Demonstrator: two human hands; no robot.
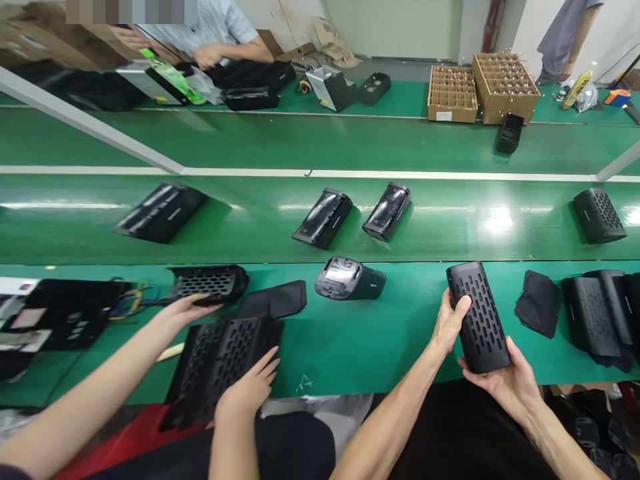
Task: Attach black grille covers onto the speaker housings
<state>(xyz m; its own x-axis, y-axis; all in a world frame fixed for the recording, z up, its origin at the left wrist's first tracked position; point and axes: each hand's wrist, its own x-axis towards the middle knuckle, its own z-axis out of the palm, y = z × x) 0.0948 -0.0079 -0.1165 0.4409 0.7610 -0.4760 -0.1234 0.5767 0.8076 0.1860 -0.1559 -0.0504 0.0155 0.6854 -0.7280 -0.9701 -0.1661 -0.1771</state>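
Note:
A black slotted casing (483, 319) is held upright, tilted slightly left, above the front edge of the green table (400, 360). My left hand (450, 323) grips its upper left side, with the thumb lying on the slotted face. Around the lower right corner, my right hand (510, 383) supports it with thumb and fingers. To the right of the casing lies a stack of thin black sheets (539, 303). More black casings (593, 317) stand close together at the right edge. A black housing with a clear end (350, 279) lies left of my hands.
At the left, a co-worker's hands (247, 390) touch slotted black panels (225, 353) and another casing. Black units (324, 219) lie on the green belt (240, 233) beyond the table. Across it are divided cardboard boxes (453, 93) and people. A metal bar (95, 123) crosses the upper left.

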